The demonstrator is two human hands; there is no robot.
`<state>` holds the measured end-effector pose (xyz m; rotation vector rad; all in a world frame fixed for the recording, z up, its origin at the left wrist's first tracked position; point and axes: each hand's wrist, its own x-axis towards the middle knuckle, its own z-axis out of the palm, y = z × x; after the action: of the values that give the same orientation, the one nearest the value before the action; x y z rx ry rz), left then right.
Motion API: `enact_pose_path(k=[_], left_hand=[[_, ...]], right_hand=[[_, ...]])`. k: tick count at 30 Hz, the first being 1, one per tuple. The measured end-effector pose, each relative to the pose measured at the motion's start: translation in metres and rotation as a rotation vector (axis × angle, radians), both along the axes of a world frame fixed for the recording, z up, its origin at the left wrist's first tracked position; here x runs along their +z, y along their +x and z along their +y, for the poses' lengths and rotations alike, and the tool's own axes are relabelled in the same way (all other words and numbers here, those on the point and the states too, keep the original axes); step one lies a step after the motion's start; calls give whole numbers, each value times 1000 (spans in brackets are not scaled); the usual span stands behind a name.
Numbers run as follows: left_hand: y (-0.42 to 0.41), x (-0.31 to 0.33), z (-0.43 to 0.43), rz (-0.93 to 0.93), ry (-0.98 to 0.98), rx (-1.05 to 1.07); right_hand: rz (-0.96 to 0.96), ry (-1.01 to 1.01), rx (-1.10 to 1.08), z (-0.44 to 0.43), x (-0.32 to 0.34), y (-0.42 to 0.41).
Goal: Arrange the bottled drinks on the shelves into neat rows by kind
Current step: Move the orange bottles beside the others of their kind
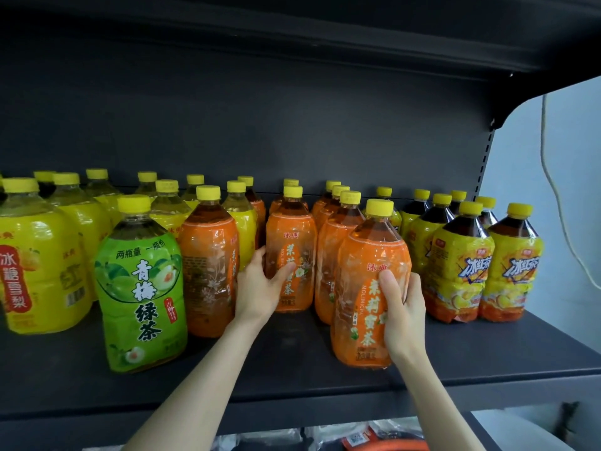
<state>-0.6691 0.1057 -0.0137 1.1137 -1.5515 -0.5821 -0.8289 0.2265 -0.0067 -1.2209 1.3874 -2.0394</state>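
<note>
Yellow-capped drink bottles stand on a dark shelf (pixel 292 379). My left hand (pixel 260 284) grips an orange jasmine tea bottle (pixel 294 249) in the middle, low on its left side. My right hand (pixel 401 307) grips another orange bottle (pixel 364 288) nearer the front edge, thumb across its label. More orange bottles (pixel 335 236) line up behind that one. A further orange bottle (pixel 208 271) stands left of my left hand. A green plum tea bottle (pixel 140 288) is at the front left. Yellow pear drink bottles (pixel 35 255) fill the left. Yellow iced tea bottles (pixel 514 265) stand at the right.
The shelf's back panel (pixel 260 131) is close behind the rows, and an upper shelf (pixel 292 37) hangs overhead. Bare shelf surface lies along the front. A white cable (pixel 553 190) hangs on the wall at the right. Packaged goods (pixel 357 439) show on the shelf below.
</note>
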Motion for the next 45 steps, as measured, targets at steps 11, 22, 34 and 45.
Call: enact_pose_path(k=[11, 22, 34, 45], left_hand=[[-13, 7, -24, -6, 113, 73], [-19, 7, -28, -39, 144, 50], [7, -5, 58, 272, -46, -329], [1, -5, 64, 424, -83, -284]], right_hand=[[-5, -8, 2, -2, -1, -1], [-10, -23, 11, -2, -3, -1], [22, 2, 9, -5, -7, 30], [232, 104, 21, -26, -7, 62]])
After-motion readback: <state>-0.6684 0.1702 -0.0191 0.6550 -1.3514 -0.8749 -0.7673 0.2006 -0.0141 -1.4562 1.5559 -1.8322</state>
